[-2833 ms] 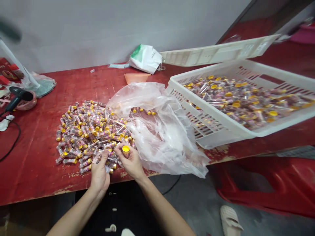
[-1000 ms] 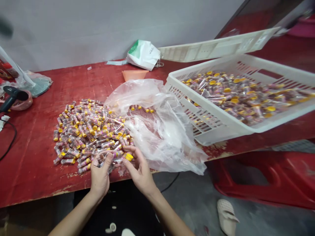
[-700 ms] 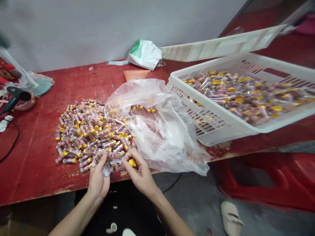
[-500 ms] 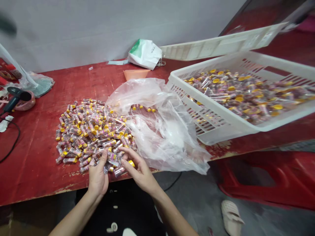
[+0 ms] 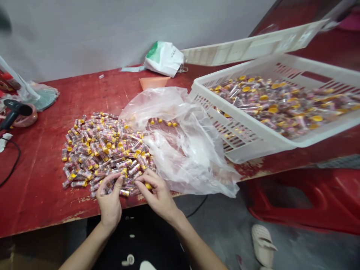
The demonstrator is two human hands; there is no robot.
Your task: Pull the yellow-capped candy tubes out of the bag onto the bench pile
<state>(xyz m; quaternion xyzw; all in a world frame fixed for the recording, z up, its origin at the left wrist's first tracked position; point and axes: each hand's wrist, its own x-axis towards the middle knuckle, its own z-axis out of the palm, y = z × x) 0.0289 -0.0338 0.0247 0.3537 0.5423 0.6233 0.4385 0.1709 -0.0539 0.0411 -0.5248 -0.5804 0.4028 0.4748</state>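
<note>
A heap of small clear tubes with yellow caps point(image 5: 101, 148) lies on the red table point(image 5: 42, 176). My left hand point(image 5: 109, 198) rests at the heap's near edge, fingers curled round several tubes. My right hand point(image 5: 157, 193) is beside it, fingers bent, with a yellow cap point(image 5: 148, 186) pinched against the palm. Both hands touch the nearest tubes at the table's front edge.
A crumpled clear plastic bag point(image 5: 182, 142) lies right of the heap. A white slotted crate point(image 5: 253, 138) full of tubes overhangs the table on the right, a white lid point(image 5: 247, 47) behind it. A black tool with a cord point(image 5: 14, 112) sits far left. An orange funnel point(image 5: 154, 82) and a white-green bag point(image 5: 164, 58) lie behind.
My right hand turned over from showing a yellow cap upward and lowered onto the heap's near edge. My left hand shifted slightly left and closed over more tubes.
</note>
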